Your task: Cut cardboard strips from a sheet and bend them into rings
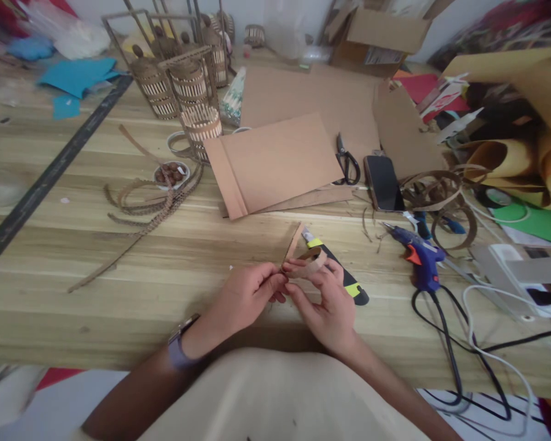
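Near the table's front edge my two hands meet fingertip to fingertip. Between them is a thin brown cardboard strip (294, 241), one end pointing away from me and another part curled into a loop over my right fingers. My left hand (257, 286) pinches the strip with thumb and forefinger; a watch with a purple band sits on that wrist. My right hand (328, 303) is closed on the curled part. A black and yellow utility knife (337, 260) lies on the table just beyond and partly behind my right hand, its blade end toward the strip's tip.
Flat cardboard (275, 162) lies ahead, with black-handled scissors (346, 162) and a phone (383, 184) beside it. A blue glue gun (422, 257) with trailing cables is at right. Small slatted lanterns (190, 82), a bowl of brown beads (171, 175) and corrugated strips (151, 223) stand left.
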Demonstrator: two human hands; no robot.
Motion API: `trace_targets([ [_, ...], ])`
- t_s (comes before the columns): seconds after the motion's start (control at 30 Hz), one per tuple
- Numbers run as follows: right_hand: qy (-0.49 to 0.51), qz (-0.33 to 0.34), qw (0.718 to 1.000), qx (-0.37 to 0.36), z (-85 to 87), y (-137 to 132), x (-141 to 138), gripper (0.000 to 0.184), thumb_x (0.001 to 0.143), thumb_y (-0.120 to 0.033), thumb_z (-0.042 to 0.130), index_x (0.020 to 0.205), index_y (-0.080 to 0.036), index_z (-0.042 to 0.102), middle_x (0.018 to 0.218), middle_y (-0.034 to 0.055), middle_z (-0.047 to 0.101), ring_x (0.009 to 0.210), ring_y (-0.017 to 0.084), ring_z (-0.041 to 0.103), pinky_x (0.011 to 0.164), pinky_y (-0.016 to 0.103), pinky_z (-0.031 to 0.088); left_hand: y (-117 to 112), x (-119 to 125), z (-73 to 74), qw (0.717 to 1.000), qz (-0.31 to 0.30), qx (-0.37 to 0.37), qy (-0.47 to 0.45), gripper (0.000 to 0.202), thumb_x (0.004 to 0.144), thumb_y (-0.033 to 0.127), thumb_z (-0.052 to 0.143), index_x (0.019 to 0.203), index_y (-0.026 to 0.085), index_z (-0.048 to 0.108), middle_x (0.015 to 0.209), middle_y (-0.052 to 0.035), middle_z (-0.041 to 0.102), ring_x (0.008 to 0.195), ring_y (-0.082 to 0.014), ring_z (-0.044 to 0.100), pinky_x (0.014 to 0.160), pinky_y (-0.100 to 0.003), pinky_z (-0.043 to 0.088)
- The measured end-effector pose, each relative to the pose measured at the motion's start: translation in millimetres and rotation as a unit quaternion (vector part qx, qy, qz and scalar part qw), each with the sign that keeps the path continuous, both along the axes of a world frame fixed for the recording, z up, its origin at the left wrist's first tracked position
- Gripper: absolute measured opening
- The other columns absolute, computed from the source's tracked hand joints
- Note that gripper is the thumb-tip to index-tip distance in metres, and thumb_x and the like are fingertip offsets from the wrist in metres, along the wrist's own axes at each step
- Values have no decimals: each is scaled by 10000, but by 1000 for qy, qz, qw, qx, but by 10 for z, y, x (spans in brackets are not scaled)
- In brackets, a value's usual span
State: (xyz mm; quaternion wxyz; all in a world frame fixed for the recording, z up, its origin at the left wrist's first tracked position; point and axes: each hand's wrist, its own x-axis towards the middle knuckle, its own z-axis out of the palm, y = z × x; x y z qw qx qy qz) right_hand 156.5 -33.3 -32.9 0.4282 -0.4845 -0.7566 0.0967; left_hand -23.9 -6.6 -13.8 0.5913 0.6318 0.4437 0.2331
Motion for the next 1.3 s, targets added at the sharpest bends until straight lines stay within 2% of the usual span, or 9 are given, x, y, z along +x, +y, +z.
trace_targets([
  [0.23,52,-16,997,-51,13,-21,-8,120,920,-308,672,1033,-289,633,1021,21,784,974,221,708,889,419,514,-23,2,34,998,-12,57,-21,304,1015,359,446,824,181,602,760,-4,697,721,-136,651,673,-227,466],
  [0.47,92,-12,993,-72,8,5,22,165,902,-332,690,1064,-306,679,1018,34,773,972,244,704,879,448,546,-17,20,86,996,-16,82,10,286,1015,326,436,804,192,575,744,0,689,695,-136,633,649,-230,442],
  [0.63,112,16,990,-80,62,31,39,73,886,-306,710,958,-293,714,1018,40,777,960,247,722,870,444,569,-7,8,84,989,-34,138,36,273,1014,293,434,796,197,567,760,-5,695,710,-142,637,666,-237,442],
  [0.83,186,59,970,-141,82,80,74,125,856,-393,738,892,-274,748,955,40,786,922,231,733,856,399,606,-1,-18,75,969,-66,227,79,260,1014,234,410,828,198,588,775,-13,693,716,-153,632,655,-243,436],
  [0.97,223,72,957,-168,75,93,87,99,857,-362,739,862,-263,747,937,36,787,884,218,741,829,379,619,13,-21,70,946,-90,287,123,308,1045,286,380,857,194,605,780,-27,691,717,-168,631,660,-263,442],
  [1.07,199,63,967,-147,98,84,71,11,858,-268,724,851,-263,732,924,27,787,880,216,740,818,387,614,12,-20,62,934,-97,315,137,358,1065,338,340,902,194,625,803,-36,693,738,-174,636,679,-273,456],
  [1.2,153,28,985,-69,129,59,20,101,860,-168,672,836,-264,693,887,23,780,861,220,737,822,416,598,-18,-14,48,926,-83,337,148,411,1072,381,319,902,189,639,777,-41,680,729,-177,619,681,-288,448],
  [1.3,121,0,992,-27,121,37,-6,116,871,-154,654,850,-267,670,869,21,770,859,226,736,789,415,596,-43,4,51,934,-59,330,120,406,1065,401,348,876,182,633,773,-42,669,723,-175,604,668,-288,431],
])
